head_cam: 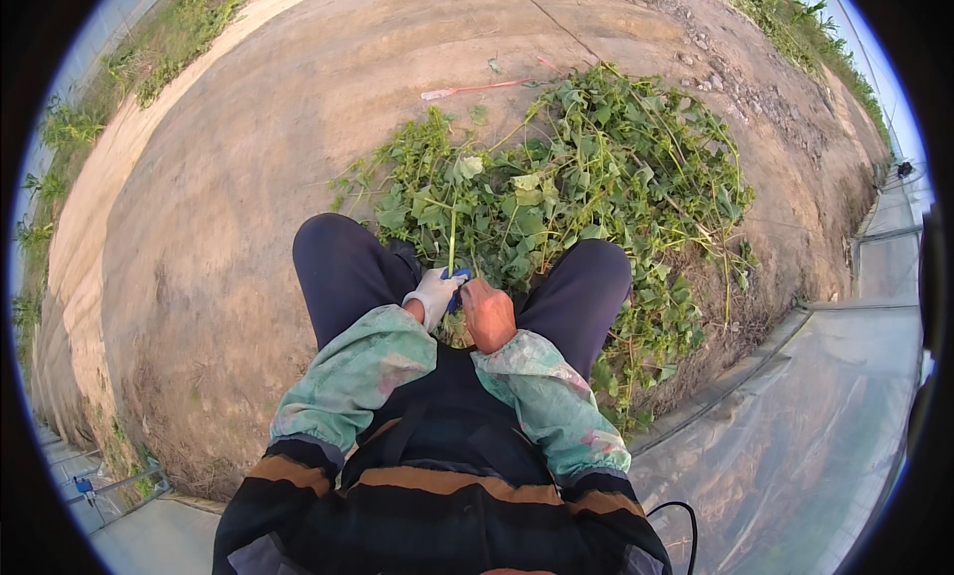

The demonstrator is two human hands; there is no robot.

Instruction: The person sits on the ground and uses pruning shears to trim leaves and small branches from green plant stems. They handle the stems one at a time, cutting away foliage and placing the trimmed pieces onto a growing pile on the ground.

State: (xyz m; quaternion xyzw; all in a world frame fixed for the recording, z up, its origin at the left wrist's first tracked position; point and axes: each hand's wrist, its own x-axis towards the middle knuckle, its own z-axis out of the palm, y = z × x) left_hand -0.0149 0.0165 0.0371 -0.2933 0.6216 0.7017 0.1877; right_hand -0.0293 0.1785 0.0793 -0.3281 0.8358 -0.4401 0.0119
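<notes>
My left hand (434,295), in a white glove with blue on its palm side, is closed around a pale green vine stem (452,239). The stem stands up from the fist, with leaves at its far end. Close against the glove, my bare right hand (489,315) has its fingers curled inward. Whether it grips anything is hidden by the back of the hand. Both hands are between my bent knees. In front of them lies a large heap of cut leafy vines (566,180), stretching to the right past my right knee.
Bare packed soil (223,225) surrounds the heap. Beyond it lies a thin orange-red strip (484,87) with a pale end. A plastic-sheeted greenhouse wall (805,396) runs along the lower right. Stones (715,81) lie at the upper right, and green plants (175,42) border the upper left.
</notes>
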